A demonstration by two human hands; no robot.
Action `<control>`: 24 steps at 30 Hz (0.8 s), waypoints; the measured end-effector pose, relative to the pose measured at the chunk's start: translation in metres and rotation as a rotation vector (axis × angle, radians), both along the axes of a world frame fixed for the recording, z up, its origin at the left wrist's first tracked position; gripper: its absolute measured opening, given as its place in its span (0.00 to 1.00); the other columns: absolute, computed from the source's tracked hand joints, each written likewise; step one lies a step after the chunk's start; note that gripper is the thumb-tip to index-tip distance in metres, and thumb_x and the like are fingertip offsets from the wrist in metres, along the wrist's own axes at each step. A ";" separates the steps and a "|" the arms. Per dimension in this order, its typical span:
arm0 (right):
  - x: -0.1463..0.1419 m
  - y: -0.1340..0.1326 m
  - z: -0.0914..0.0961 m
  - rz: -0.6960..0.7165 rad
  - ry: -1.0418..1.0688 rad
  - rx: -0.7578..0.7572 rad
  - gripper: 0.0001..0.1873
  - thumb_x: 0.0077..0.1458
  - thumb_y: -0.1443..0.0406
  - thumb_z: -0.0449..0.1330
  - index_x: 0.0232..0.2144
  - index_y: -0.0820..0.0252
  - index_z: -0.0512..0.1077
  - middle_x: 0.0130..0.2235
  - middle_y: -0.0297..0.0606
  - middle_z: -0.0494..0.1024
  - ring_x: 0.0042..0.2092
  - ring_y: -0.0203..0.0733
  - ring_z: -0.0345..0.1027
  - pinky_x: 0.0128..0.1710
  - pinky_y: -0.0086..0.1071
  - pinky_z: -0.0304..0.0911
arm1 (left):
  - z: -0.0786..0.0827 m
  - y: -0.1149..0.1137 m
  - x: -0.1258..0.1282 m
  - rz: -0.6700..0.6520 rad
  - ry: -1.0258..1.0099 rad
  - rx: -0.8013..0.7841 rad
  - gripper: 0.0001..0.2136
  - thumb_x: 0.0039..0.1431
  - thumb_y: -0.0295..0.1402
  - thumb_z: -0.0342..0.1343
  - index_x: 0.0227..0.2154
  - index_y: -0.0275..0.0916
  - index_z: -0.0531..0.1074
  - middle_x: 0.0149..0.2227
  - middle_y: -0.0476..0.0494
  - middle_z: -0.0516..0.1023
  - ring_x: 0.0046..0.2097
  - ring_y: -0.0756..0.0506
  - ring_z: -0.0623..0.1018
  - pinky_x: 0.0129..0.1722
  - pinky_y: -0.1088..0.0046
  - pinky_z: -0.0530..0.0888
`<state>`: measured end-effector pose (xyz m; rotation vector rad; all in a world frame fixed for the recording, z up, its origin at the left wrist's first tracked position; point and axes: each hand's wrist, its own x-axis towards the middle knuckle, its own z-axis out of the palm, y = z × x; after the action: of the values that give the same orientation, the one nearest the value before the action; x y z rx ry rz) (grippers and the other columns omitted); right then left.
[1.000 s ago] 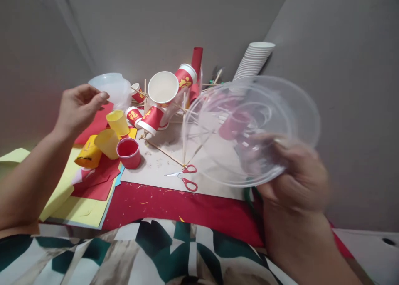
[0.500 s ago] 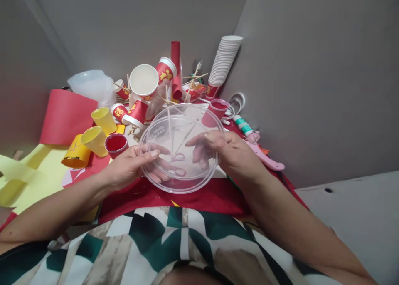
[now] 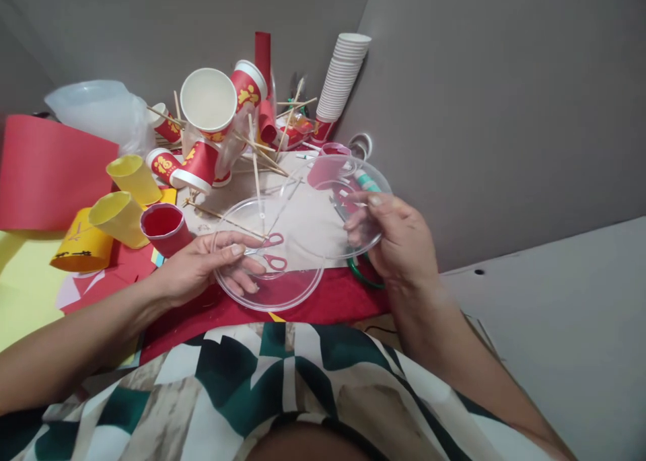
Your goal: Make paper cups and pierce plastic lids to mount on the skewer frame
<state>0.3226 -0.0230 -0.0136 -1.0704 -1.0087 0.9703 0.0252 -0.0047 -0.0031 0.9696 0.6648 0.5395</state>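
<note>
My left hand [image 3: 199, 266] grips the left edge of a clear round plastic lid [image 3: 297, 291], thumb on top and fingers seen through it. A second clear plastic lid [image 3: 313, 222] is pinched at its right side by my right hand [image 3: 404, 235]. The two lids overlap a little in view near the middle; whether they touch I cannot tell. Through the left lid show pink-handled scissors [image 3: 276, 262] lying on the table. A red paper tube with a pale rim [image 3: 166, 235] stands just beyond my left wrist.
Yellow paper tubes [image 3: 121, 219] and a curled red sheet [image 3: 55, 171] are at the left. Several red-and-white paper cups [image 3: 199, 165] and wooden sticks [image 3: 257, 148] crowd the back. A tall stack of white cups [image 3: 343, 77] leans near the grey wall [image 3: 505, 124].
The lids, stacked together before, are now apart. My right hand has drawn one up and to the right, while my left keeps the other low. The view has shifted somewhat.
</note>
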 end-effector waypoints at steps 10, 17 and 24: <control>0.023 -0.015 -0.023 -0.102 0.114 0.006 0.17 0.42 0.54 0.77 0.31 0.56 0.80 0.27 0.31 0.81 0.24 0.31 0.72 0.20 0.22 0.67 | -0.011 0.002 0.003 0.075 0.108 0.004 0.14 0.53 0.38 0.72 0.41 0.39 0.82 0.37 0.39 0.86 0.31 0.45 0.86 0.33 0.76 0.82; 0.018 -0.019 -0.021 -0.240 0.172 0.035 0.15 0.36 0.60 0.78 0.27 0.59 0.79 0.23 0.30 0.80 0.23 0.31 0.72 0.21 0.22 0.69 | -0.008 0.004 0.005 0.186 0.241 0.073 0.15 0.45 0.38 0.76 0.26 0.33 0.78 0.24 0.45 0.82 0.23 0.53 0.78 0.25 0.84 0.76; 0.017 -0.024 -0.010 -0.294 0.215 -0.008 0.15 0.36 0.61 0.76 0.21 0.60 0.74 0.16 0.26 0.74 0.15 0.27 0.61 0.14 0.19 0.60 | 0.013 0.004 -0.006 0.025 0.500 0.322 0.18 0.57 0.41 0.67 0.46 0.39 0.72 0.20 0.54 0.74 0.17 0.54 0.66 0.18 0.82 0.64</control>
<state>0.3398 -0.0468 -0.0240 -1.0615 -0.6505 0.8281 0.0195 -0.0008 0.0101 1.4221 1.0574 0.4338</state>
